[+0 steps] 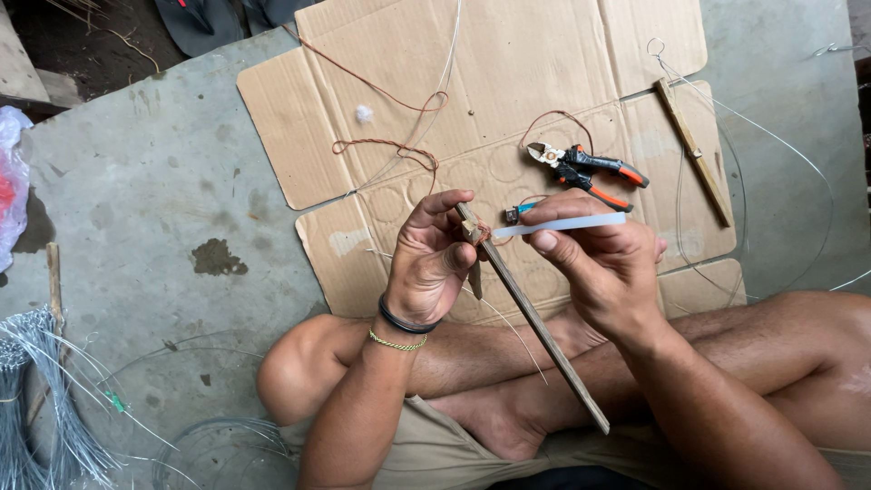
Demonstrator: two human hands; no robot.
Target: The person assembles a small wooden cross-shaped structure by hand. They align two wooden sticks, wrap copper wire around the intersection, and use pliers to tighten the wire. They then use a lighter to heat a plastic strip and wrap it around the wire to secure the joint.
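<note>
I sit cross-legged over a flattened cardboard sheet (399,100). My left hand (434,259) grips the upper end of a long thin wooden stick (544,336), which slants down to the right over my legs. Copper wire is wound around the stick's top near my fingers. My right hand (603,268) holds a pale translucent glue stick (572,223) level, its left end touching the wrapped joint. A small blue lighter (519,212) peeks out just behind the glue stick.
Orange-and-black cutting pliers (585,170) lie on the cardboard beyond my hands. Another wooden stick (694,152) rests at the right with thin steel wire loops. Loose copper wire (390,145) curls across the cardboard. A bundle of steel wires (41,399) lies at the lower left on the concrete floor.
</note>
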